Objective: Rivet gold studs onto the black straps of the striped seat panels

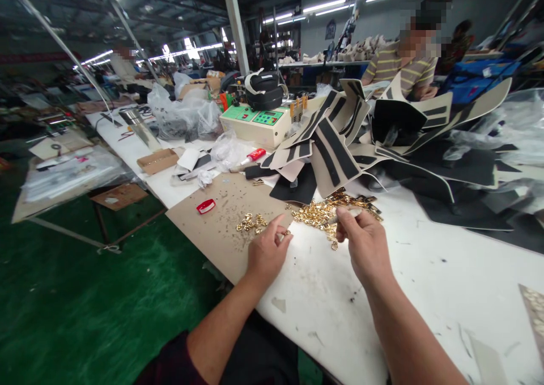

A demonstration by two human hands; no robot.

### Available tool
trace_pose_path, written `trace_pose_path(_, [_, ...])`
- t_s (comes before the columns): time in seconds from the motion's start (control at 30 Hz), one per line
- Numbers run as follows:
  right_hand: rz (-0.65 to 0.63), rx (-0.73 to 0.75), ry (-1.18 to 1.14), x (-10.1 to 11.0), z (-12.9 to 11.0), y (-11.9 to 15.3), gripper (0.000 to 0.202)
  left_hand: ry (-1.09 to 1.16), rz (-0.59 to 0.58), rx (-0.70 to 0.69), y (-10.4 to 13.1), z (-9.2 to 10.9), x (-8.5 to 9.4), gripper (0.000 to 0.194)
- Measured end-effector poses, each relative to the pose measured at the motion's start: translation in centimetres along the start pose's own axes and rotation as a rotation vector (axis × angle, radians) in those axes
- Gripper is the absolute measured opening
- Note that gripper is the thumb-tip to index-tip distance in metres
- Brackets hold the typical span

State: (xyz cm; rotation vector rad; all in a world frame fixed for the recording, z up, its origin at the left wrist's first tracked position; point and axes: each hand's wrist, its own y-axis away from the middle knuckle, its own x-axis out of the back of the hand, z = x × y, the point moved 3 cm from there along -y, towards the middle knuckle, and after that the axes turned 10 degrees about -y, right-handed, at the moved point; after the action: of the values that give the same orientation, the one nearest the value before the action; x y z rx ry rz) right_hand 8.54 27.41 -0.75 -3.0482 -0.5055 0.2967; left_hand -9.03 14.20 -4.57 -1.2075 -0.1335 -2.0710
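My left hand [268, 250] is closed in a pinch over the edge of the brown board, with a small gold metal fitting [288, 233] at its fingertips. My right hand [366, 242] is also closed, its thumb and fingers pressed on a thin greyish piece whose kind I cannot tell. Around the right fingertips spreads a heap of gold metal fittings [312, 215] on the white table. A smaller cluster of gold fittings [251, 223] lies on the board just beyond my left hand.
Curved beige panels with black strips [334, 155] are piled behind the gold heap. A red object [206, 206] lies on the brown board [191, 218]. Farther back stand a control box [250, 127], a small carton [157, 161] and plastic bags [182, 113]. A person in a striped shirt [382, 64] sits opposite.
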Motion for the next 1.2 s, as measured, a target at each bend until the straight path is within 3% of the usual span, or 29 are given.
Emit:
trace_pose_path(0.17, [0.09,-0.014,-0.249,0.7,0.6,-1.1,0.035,-0.297,0.07,-0.029,-2.8,-3.2,4.5,0.044])
trace_pose_path(0.27, [0.095,-0.029,-0.307,0.7,0.4,-1.3,0.036,-0.301,0.132,-0.121,-2.8,-2.4,5.1,0.04])
trace_pose_path(0.33, [0.092,-0.043,-0.322,0.7,0.3,-1.2,0.036,-0.258,0.109,-0.213,-2.0,-0.5,3.8,0.026])
trace_pose_path(0.43, [0.09,-0.047,-0.316,0.7,0.2,-1.2,0.035,-0.178,-0.054,-0.324,-0.3,3.3,0.1,0.007])
trace_pose_path(0.53, [0.091,-0.028,-0.283,0.9,0.1,-1.2,0.035,-0.206,-0.188,-0.314,0.6,6.3,-3.6,0.012])
trace_pose_path(0.63, [0.093,-0.012,-0.246,1.1,-0.3,-1.2,0.033,-0.26,-0.226,-0.286,0.5,7.7,-5.5,0.015])
trace_pose_path(0.83, [0.101,-0.027,-0.236,1.1,-0.9,-1.1,0.034,-0.284,-0.247,-0.342,-0.1,8.6,-6.3,0.008])
trace_pose_path(1.03, [0.099,-0.028,-0.216,0.9,-0.8,-1.0,0.035,-0.241,-0.305,-0.303,-0.7,9.2,-6.8,0.007])
trace_pose_path(1.2, [0.102,-0.032,-0.181,1.1,-0.7,-0.9,0.035,-0.043,-0.299,-0.293,-0.6,7.8,-5.9,0.004])
